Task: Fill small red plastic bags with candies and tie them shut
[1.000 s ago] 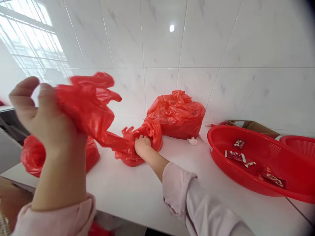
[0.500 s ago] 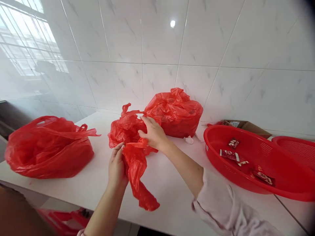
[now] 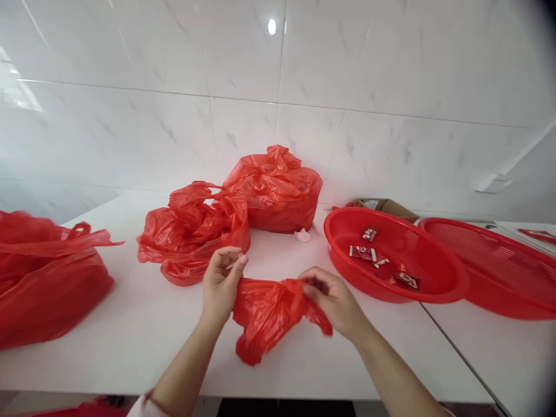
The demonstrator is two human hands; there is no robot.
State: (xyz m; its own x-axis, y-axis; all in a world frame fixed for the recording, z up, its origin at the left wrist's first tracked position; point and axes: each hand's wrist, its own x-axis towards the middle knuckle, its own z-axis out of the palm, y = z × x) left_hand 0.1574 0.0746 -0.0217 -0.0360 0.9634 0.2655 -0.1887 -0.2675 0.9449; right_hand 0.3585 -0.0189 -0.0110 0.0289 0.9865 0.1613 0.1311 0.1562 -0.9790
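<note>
A crumpled red plastic bag (image 3: 267, 315) is stretched between my two hands above the white table. My left hand (image 3: 222, 286) grips its left edge, thumb and fingers closed. On the other side, my right hand (image 3: 336, 301) pinches the gathered top, and a loose end dangles below it. Just beyond my left hand sits an open heap of red plastic bags (image 3: 191, 226), apart from the one I hold. Behind it, a full red bag (image 3: 278, 194) with a bunched top rests against the tiled wall.
At the right, a red plastic basin (image 3: 443, 278) holds several small wrapped packets (image 3: 362, 252); a second red basket (image 3: 504, 260) adjoins it. A cardboard box (image 3: 393, 208) lies behind. Another large red bag (image 3: 47, 289) stands at far left. A white scrap (image 3: 302, 235) lies on the table (image 3: 152, 330).
My right hand has left the bag heap and moved right and down. The held red bag is now spread between both hands, clear of the heap. The view has turned right.
</note>
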